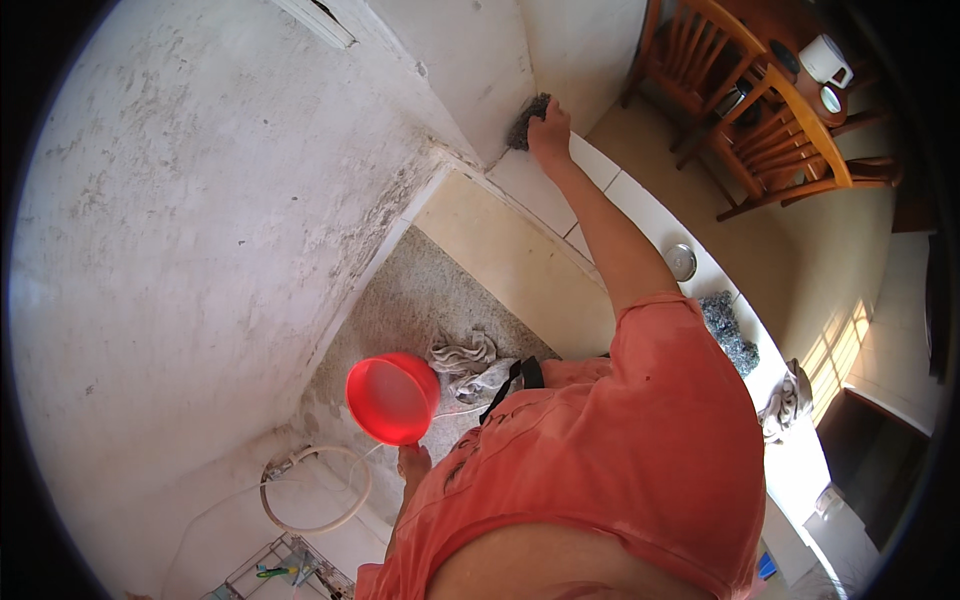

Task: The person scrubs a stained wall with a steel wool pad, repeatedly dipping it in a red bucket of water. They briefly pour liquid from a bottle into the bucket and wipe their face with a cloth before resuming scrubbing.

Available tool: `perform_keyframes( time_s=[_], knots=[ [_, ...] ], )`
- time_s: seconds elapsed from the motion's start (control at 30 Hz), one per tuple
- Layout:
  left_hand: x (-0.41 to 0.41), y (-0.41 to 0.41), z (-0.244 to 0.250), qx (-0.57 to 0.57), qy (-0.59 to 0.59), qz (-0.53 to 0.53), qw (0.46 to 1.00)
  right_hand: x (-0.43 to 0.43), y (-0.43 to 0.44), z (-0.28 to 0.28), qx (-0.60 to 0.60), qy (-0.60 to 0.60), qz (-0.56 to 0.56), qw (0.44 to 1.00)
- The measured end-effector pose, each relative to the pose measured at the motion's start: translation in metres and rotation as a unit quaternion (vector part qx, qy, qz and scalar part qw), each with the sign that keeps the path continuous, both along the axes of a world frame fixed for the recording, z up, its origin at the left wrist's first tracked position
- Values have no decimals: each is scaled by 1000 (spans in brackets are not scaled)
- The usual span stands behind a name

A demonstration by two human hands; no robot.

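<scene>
My right hand [553,139] reaches far forward and grips a dark grey steel wool pad [529,121]. The pad touches the corner where the white wall panel [480,67] meets the white tiled ledge [525,180]. Low on the left, my left hand [414,463] holds a red plastic dipper [394,399] by its handle. Cloudy, whitish liquid seems to fill the dipper's bowl. Farther back along the ledge sit a round metal lid or tin [681,262], a second mass of steel wool [727,334] and a crumpled grey cloth [787,401].
A stained white wall [187,225] rises on the left. Wet-looking rags [472,364] lie on the speckled floor [420,277]. A hose [367,487] loops near a wire rack [262,562]. Past the ledge stand wooden chairs [787,150] and a white kettle [823,58].
</scene>
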State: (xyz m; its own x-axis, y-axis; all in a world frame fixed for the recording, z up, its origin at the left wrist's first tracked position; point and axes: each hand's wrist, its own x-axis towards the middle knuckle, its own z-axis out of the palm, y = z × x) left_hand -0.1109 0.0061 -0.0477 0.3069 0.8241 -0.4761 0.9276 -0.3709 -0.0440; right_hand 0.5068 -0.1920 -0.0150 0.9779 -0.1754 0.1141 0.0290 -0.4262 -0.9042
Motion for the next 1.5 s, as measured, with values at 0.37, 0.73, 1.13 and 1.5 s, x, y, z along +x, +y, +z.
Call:
perform_keyframes(
  time_s=[0.37,0.73,1.13,1.5],
  knots=[
    [14,-6,22,-24,-21,-31,999,-56,11,-8,-27,-68,105,992],
    [1,0,-2,-1,25,13,1000,-78,43,-15,-32,8,151,988],
    [-7,5,-13,9,20,-4,1000,-23,17,-22,-66,-59,55,995],
    [2,2,-2,0,-7,-2,1000,1,0,-8,35,-33,-18,999]
  ],
)
